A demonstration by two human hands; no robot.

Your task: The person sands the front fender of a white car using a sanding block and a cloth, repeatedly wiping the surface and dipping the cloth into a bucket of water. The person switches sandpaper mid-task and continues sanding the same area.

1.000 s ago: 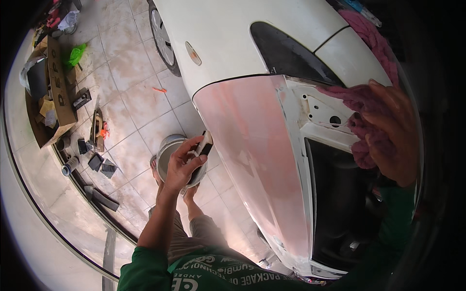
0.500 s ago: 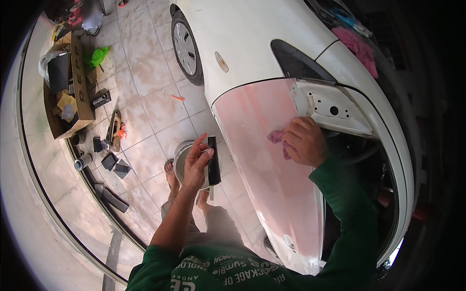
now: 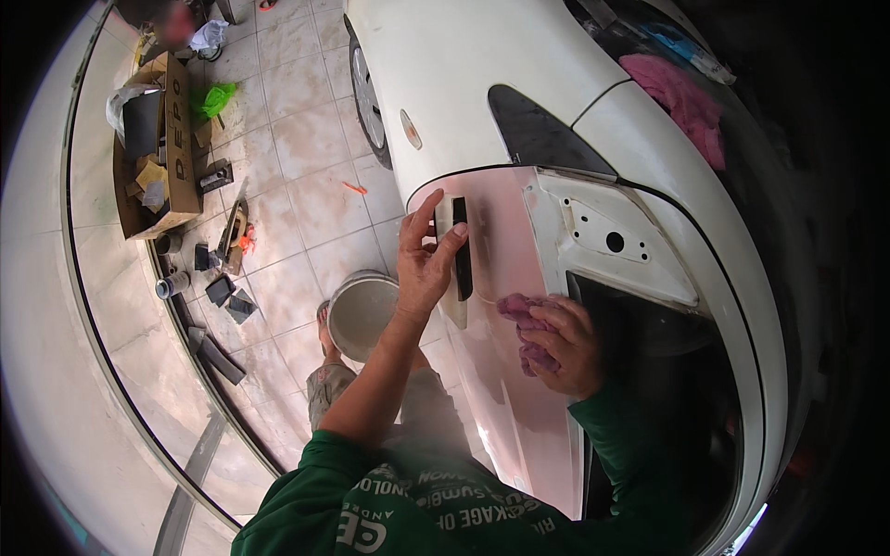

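My left hand (image 3: 425, 264) is closed on a long, narrow sanding block (image 3: 462, 250) with a black back and a pale strip along its side. It is over the front part of a white car's door panel (image 3: 501, 218), which is coated in patchy pink; whether the block touches the panel I cannot tell. At the panel's window edge, my right hand (image 3: 570, 347) grips a crumpled pink-purple cloth (image 3: 522, 310), bunched against the pink surface. Below my left forearm a round bucket (image 3: 336, 324) stands on the floor by my feet.
Left on the tiled floor, a cardboard box (image 3: 176, 148) holds scraps, with a green plastic bag (image 3: 217, 98) beside it. Blocks, a can (image 3: 172, 284) and a dark strip (image 3: 221, 360) lie along the wall. A pink towel (image 3: 677, 102) rests near the windshield.
My left hand has carried the sanding block from above the bucket to the right, over the door panel. My right hand has moved nearer to me along the door with the cloth.
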